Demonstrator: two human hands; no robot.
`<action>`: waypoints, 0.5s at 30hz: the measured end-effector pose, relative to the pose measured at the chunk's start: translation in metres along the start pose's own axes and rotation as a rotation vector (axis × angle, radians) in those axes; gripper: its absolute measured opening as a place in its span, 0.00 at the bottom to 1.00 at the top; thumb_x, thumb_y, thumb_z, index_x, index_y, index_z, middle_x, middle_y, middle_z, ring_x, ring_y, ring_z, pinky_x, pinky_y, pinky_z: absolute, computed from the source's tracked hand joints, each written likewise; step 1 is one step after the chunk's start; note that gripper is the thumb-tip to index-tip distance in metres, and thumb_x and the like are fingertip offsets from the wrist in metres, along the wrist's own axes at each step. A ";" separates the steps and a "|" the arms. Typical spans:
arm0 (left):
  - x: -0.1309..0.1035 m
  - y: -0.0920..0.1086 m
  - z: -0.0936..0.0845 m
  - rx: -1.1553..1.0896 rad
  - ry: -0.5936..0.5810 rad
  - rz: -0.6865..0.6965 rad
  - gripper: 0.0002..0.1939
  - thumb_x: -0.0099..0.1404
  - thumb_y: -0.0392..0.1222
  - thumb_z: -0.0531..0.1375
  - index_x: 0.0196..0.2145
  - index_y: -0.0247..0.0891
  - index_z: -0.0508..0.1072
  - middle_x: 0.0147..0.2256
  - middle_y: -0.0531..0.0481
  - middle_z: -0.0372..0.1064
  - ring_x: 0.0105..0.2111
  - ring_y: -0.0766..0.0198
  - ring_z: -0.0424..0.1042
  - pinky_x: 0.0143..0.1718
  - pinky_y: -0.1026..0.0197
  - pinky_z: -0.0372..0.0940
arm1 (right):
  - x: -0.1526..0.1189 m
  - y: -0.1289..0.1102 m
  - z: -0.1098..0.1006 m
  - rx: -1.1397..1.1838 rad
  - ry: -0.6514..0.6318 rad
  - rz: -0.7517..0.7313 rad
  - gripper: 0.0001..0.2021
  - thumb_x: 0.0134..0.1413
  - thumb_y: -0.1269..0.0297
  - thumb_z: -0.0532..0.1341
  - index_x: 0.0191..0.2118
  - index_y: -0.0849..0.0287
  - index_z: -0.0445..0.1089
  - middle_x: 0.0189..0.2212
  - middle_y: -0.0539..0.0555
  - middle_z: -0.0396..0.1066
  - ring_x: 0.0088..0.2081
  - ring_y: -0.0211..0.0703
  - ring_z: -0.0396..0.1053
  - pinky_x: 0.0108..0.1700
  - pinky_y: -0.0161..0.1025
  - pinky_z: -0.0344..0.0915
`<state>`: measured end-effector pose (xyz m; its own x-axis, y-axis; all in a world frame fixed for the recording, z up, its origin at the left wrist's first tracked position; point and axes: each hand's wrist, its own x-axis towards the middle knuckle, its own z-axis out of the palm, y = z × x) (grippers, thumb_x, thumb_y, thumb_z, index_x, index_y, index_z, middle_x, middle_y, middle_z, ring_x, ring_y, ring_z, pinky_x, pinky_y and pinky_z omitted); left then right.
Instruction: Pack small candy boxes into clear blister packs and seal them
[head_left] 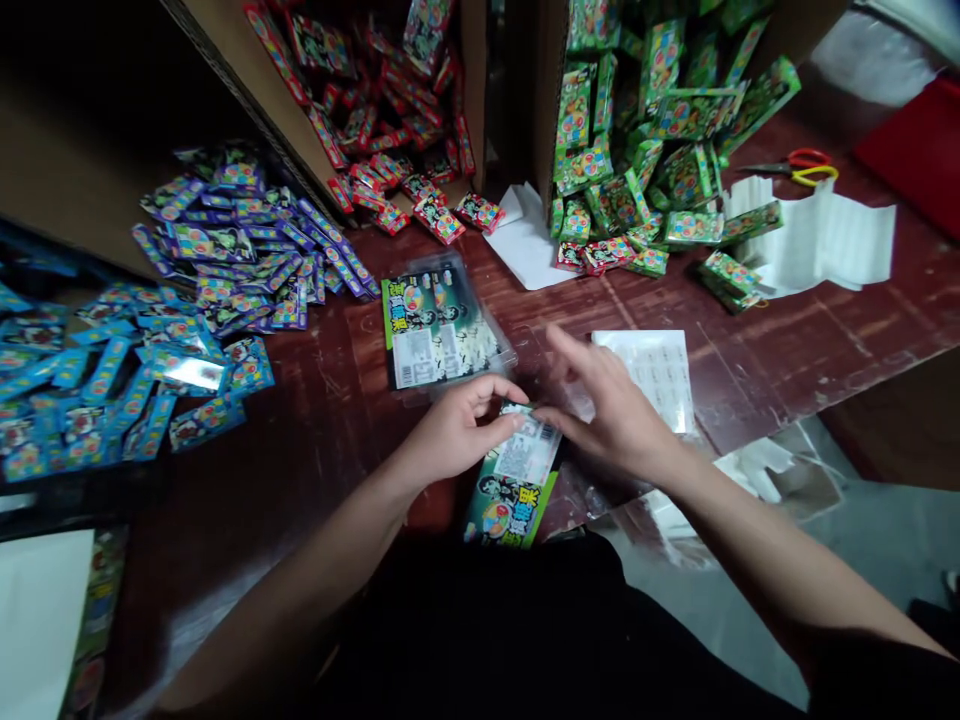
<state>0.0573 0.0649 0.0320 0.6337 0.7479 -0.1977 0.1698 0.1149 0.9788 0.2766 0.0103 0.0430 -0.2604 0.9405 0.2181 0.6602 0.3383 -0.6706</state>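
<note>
A flat printed candy package (517, 485), green and black with a white label panel, lies tilted at the table's front edge, close to my body. My left hand (461, 430) pinches its far end between thumb and bent fingers. At that same end, the thumb of my right hand (619, 410) touches the package's right corner, while the index finger sticks out and the fingers stand apart. Just beyond my left hand lies a stack of similar printed packages (435, 325) in clear plastic. A sheet of small white labels (649, 370) is beside my right hand.
Heaps of blue packets (112, 375) and purple packets (247, 240) lie at left. Red packets (375, 100) and green packets (660, 130) spill from cardboard boxes. Scissors (806, 165) and a creased paper strip (832, 240) lie at right. Scraps fill a clear bag (787, 470).
</note>
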 end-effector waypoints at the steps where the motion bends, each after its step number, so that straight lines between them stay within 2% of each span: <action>1: -0.001 -0.001 -0.001 -0.004 0.014 0.003 0.11 0.61 0.40 0.65 0.41 0.36 0.73 0.38 0.49 0.74 0.36 0.65 0.73 0.40 0.61 0.69 | -0.004 -0.002 0.005 -0.105 0.040 -0.053 0.41 0.63 0.64 0.63 0.73 0.41 0.40 0.43 0.54 0.74 0.45 0.53 0.66 0.52 0.57 0.61; 3: -0.005 -0.002 -0.002 -0.003 0.045 0.006 0.11 0.61 0.40 0.66 0.41 0.36 0.73 0.40 0.48 0.75 0.39 0.63 0.74 0.44 0.58 0.70 | -0.008 -0.005 0.016 -0.204 0.090 -0.102 0.41 0.66 0.65 0.61 0.73 0.37 0.36 0.41 0.52 0.77 0.43 0.54 0.66 0.53 0.59 0.57; 5: -0.009 -0.003 -0.006 0.005 0.082 -0.002 0.11 0.61 0.40 0.66 0.40 0.36 0.73 0.41 0.48 0.75 0.40 0.63 0.74 0.45 0.57 0.70 | -0.006 -0.009 0.028 -0.183 0.104 -0.069 0.42 0.67 0.65 0.59 0.74 0.39 0.30 0.43 0.52 0.78 0.43 0.54 0.67 0.54 0.60 0.56; 8: -0.020 -0.006 -0.019 -0.015 0.135 -0.033 0.10 0.60 0.40 0.67 0.39 0.36 0.73 0.39 0.48 0.76 0.39 0.63 0.75 0.44 0.57 0.70 | 0.005 -0.014 0.039 -0.061 0.028 -0.025 0.41 0.69 0.63 0.57 0.74 0.43 0.27 0.49 0.54 0.77 0.48 0.56 0.68 0.57 0.62 0.56; 9: -0.025 -0.007 -0.026 -0.026 0.186 -0.038 0.10 0.60 0.40 0.67 0.39 0.36 0.73 0.38 0.48 0.76 0.38 0.63 0.75 0.44 0.58 0.70 | 0.008 -0.014 0.040 -0.009 0.018 -0.024 0.41 0.69 0.62 0.57 0.74 0.42 0.28 0.52 0.55 0.75 0.52 0.57 0.67 0.58 0.64 0.56; 10: -0.031 -0.008 -0.034 -0.048 0.278 -0.031 0.10 0.60 0.40 0.68 0.39 0.37 0.73 0.38 0.49 0.76 0.38 0.63 0.75 0.43 0.59 0.70 | 0.010 -0.014 0.041 0.055 0.047 -0.017 0.40 0.68 0.61 0.57 0.74 0.42 0.29 0.57 0.56 0.72 0.56 0.58 0.65 0.60 0.64 0.56; 12: -0.045 -0.009 -0.050 -0.135 0.533 0.015 0.13 0.60 0.41 0.68 0.42 0.39 0.72 0.39 0.50 0.75 0.38 0.63 0.75 0.40 0.61 0.70 | 0.009 -0.013 0.043 0.226 0.197 0.047 0.41 0.67 0.59 0.59 0.74 0.41 0.31 0.65 0.57 0.62 0.63 0.57 0.60 0.64 0.64 0.56; 14: -0.058 -0.010 -0.060 -0.253 0.755 0.086 0.20 0.61 0.41 0.66 0.51 0.46 0.69 0.46 0.51 0.74 0.43 0.62 0.75 0.40 0.61 0.71 | 0.003 -0.012 0.050 0.438 0.350 0.187 0.42 0.65 0.57 0.61 0.73 0.39 0.33 0.66 0.58 0.56 0.63 0.54 0.61 0.63 0.60 0.61; 15: -0.064 -0.010 -0.060 -0.300 0.809 0.111 0.25 0.62 0.41 0.65 0.56 0.52 0.66 0.50 0.52 0.72 0.47 0.60 0.75 0.40 0.61 0.72 | 0.000 -0.013 0.055 0.553 0.384 0.269 0.42 0.63 0.57 0.62 0.73 0.38 0.34 0.64 0.59 0.56 0.61 0.53 0.64 0.61 0.58 0.65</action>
<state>-0.0302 0.0555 0.0379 -0.1151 0.9869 -0.1127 -0.1393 0.0963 0.9856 0.2292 0.0046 0.0123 0.1942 0.9677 0.1608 0.1873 0.1244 -0.9744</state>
